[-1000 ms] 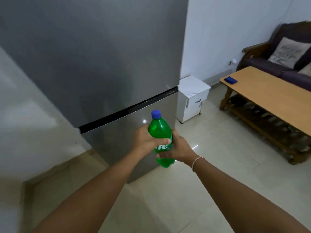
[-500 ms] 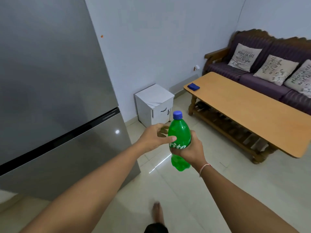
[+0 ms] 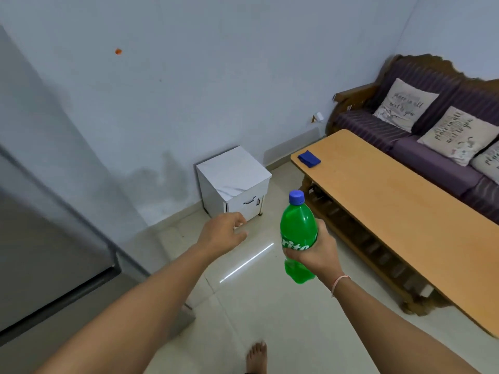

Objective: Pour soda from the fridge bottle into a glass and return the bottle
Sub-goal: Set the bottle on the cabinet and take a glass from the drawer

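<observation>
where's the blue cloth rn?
Head view, right of centre: the blue cloth lies on the wooden table at its far corner, near the wall, beyond the green bottle.

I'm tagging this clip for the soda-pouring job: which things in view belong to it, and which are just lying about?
Part of the job:
- green bottle, blue cap on, gripped by the right hand
- fridge, door closed
- left hand, holding nothing
No glass is in view.

Lying about:
- white cabinet
- wooden table with a blue cloth
- sofa with cushions
</observation>
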